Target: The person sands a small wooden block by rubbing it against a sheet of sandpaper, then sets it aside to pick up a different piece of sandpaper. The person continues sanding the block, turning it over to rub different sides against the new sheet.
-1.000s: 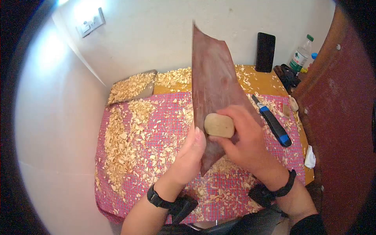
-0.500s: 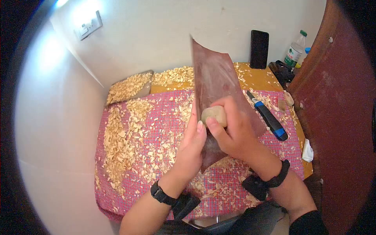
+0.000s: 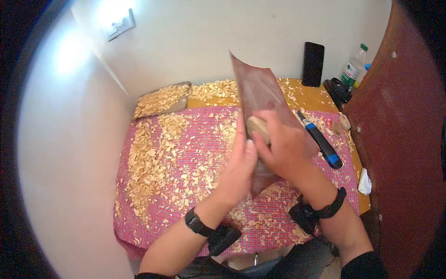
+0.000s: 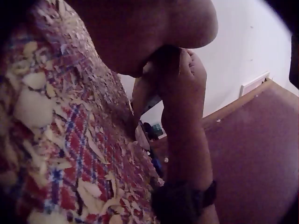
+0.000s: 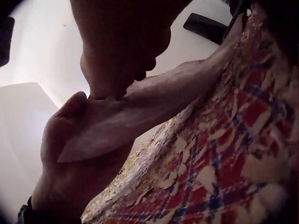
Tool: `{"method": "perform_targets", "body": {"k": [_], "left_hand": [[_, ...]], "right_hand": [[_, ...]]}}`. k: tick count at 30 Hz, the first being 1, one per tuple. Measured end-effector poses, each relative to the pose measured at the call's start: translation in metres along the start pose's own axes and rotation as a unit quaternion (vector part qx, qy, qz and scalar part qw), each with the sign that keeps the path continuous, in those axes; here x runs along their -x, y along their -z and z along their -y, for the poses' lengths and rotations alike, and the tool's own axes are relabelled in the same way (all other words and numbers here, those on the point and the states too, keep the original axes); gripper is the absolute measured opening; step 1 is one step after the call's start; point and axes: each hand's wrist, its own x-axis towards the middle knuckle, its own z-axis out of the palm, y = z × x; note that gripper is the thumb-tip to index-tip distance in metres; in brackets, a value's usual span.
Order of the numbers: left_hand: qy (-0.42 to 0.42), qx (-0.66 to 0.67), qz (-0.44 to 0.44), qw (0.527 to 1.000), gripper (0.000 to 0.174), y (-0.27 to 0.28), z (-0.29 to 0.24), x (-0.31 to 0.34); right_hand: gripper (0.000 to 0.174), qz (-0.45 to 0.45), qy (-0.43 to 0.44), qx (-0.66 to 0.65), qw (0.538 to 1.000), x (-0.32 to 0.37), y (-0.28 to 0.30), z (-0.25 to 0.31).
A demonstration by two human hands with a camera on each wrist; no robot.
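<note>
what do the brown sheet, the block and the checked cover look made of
Sheet: perhaps abrasive cloth or leather, matt, thin, streaked pale. Block: probably wood, smooth-looking, pale tan, rounded. Cover: likely woven fabric, matt, its edge rumpled.

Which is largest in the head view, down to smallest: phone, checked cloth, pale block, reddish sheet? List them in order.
1. Checked cloth
2. Reddish sheet
3. Phone
4. Pale block, partly covered by the right hand

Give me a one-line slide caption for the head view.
Left hand holds a brownish-red sheet, right hand grips a pale block over it, above checked cloth strewn with shavings.
</note>
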Motion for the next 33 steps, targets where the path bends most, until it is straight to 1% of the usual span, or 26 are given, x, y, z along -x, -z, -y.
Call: {"method": "perform_targets", "body": {"k": [1,2,3,4,5,6,8,9,11,15,17,18,20,21,23,24,26,27,29,30,32,33], "left_hand": [[-0.098,-0.058,0.017,0.993,0.068,-0.003,-0.006,0.001],[-0.101,-0.058,0.013,0.993,0.068,-0.004,-0.006,0.001],[-0.129,-0.064,0.029,0.989,0.067,-0.004,-0.005,0.000],[-0.157,-0.071,0.048,0.984,0.067,-0.004,-0.005,0.000],[-0.152,-0.086,0.057,0.983,0.069,-0.001,-0.005,0.000],[-0.153,-0.084,0.057,0.983,0.069,0.000,-0.007,0.000],[-0.217,-0.154,0.072,0.961,0.071,0.001,-0.012,0.000],[-0.216,-0.152,0.072,0.962,0.071,0.001,-0.013,0.000],[-0.201,-0.134,0.084,0.967,0.071,0.002,-0.013,0.001],[-0.183,-0.082,0.082,0.976,0.069,0.000,-0.007,0.003],[-0.111,0.095,0.070,0.987,0.064,-0.004,-0.005,0.004],[-0.111,0.095,0.069,0.987,0.064,-0.005,-0.005,0.005],[-0.021,0.186,0.004,0.982,0.052,-0.007,-0.007,0.006],[-0.021,0.186,0.004,0.982,0.052,-0.006,-0.010,0.005],[-0.011,0.206,-0.021,0.978,0.047,-0.004,-0.014,0.003],[-0.011,0.206,-0.020,0.978,0.047,-0.003,-0.012,0.003],[0.047,0.285,-0.041,0.957,0.048,0.001,-0.005,0.003],[0.048,0.285,-0.040,0.957,0.048,0.003,-0.006,0.003],[0.104,0.382,-0.026,0.918,0.042,0.008,-0.007,0.003],[0.104,0.382,-0.026,0.918,0.042,0.007,-0.008,0.003],[0.093,0.324,-0.038,0.941,0.042,0.003,-0.011,0.005],[0.094,0.325,-0.038,0.940,0.042,0.002,-0.013,0.005]], "right_hand": [[0.037,0.006,-0.016,-0.016,1.000,0.002,0.001,0.000],[0.038,0.011,-0.033,-0.031,0.999,0.004,0.003,-0.001],[0.038,0.013,-0.030,-0.030,0.999,0.005,0.003,-0.001],[0.040,-0.021,0.001,-0.039,0.999,0.007,0.004,-0.001],[0.041,-0.054,0.031,-0.048,0.997,0.007,0.005,-0.001],[0.041,-0.053,0.031,-0.046,0.997,0.007,0.006,-0.002],[0.043,-0.056,0.026,-0.106,0.992,0.008,0.009,-0.001],[0.043,-0.055,0.025,-0.105,0.993,0.008,0.011,0.000],[0.042,-0.021,-0.001,-0.093,0.995,0.008,0.016,0.005],[0.041,-0.001,-0.013,-0.067,0.998,0.012,0.016,0.002],[0.040,-0.041,-0.007,-0.075,0.996,0.012,0.010,-0.005],[0.040,-0.041,-0.007,-0.074,0.996,0.012,0.010,-0.006],[0.044,-0.013,-0.013,-0.075,0.997,0.010,0.011,-0.008],[0.044,-0.013,-0.013,-0.074,0.997,0.007,0.013,-0.007],[0.049,0.032,0.074,-0.016,0.997,0.000,0.021,-0.003],[0.049,0.032,0.073,-0.015,0.997,0.001,0.019,-0.003],[0.050,0.075,0.080,-0.015,0.994,0.005,0.015,-0.003],[0.050,0.075,0.080,-0.015,0.994,0.005,0.015,-0.001],[0.045,0.079,0.093,-0.014,0.992,0.004,0.016,0.004],[0.045,0.079,0.093,-0.014,0.992,0.003,0.015,0.005],[0.044,0.057,0.072,-0.001,0.996,0.002,0.012,0.007],[0.044,0.057,0.071,-0.001,0.996,0.001,0.007,0.003]]}}
